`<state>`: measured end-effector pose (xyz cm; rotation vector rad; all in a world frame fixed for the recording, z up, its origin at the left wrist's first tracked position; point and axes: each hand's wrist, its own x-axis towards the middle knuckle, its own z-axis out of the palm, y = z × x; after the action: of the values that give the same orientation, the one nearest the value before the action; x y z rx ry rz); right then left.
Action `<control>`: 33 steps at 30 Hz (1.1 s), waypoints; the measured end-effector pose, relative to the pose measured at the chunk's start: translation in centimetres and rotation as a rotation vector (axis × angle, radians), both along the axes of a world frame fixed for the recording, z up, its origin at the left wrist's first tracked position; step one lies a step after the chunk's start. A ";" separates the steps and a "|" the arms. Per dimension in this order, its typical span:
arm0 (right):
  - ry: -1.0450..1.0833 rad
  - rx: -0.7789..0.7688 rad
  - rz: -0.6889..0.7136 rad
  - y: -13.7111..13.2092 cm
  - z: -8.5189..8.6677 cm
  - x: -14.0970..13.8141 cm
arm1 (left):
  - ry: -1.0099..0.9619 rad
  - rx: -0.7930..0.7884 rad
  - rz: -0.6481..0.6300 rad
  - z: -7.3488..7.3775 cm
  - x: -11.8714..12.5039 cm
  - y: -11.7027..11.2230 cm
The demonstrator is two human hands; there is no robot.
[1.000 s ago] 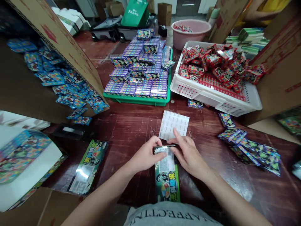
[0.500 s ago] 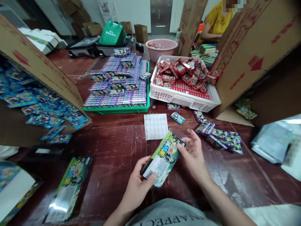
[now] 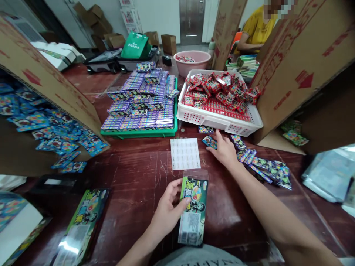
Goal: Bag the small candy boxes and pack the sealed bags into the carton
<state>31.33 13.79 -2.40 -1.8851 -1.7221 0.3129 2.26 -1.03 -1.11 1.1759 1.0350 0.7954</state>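
My left hand (image 3: 172, 207) grips a flat green box (image 3: 193, 221) by its left side, with the thumb on its printed front. A clear plastic wrapper covers the box and sticks out past its top. My right hand (image 3: 224, 149) is stretched forward with its fingers apart, palm down. By its thumb and index finger lies a small blue packet (image 3: 208, 142), partly covered by the hand; whether they touch I cannot tell. A white sheet of labels (image 3: 185, 153) lies just beyond the green box.
A green tray (image 3: 138, 133) holds stacked purple boxes; a white basket (image 3: 219, 123) holds red packets. Purple packets (image 3: 266, 168) lie loose on the right. Another wrapped green box (image 3: 83, 221) is at left. Cardboard boxes flank the table, the left one with blue packets (image 3: 61, 142). A person in yellow sits behind.
My right hand has let go of the green box and moved forward to the small blue packet. The green box, in my left hand, has turned more upright and sits lower.
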 end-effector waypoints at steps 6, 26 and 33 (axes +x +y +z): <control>0.163 -0.057 0.158 -3.3 3.2 -0.7 | -0.041 -0.044 -0.008 -0.4 0.0 0.8; 1.019 0.010 0.220 -10.4 6.1 -7.8 | 0.117 0.376 0.207 2.0 3.0 2.1; 0.781 0.040 0.254 -9.7 6.0 -5.0 | -0.079 0.133 0.014 4.1 3.7 4.3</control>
<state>26.35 4.11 3.61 -1.2470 -1.3818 0.9578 5.92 3.32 2.97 1.2406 0.9376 0.9264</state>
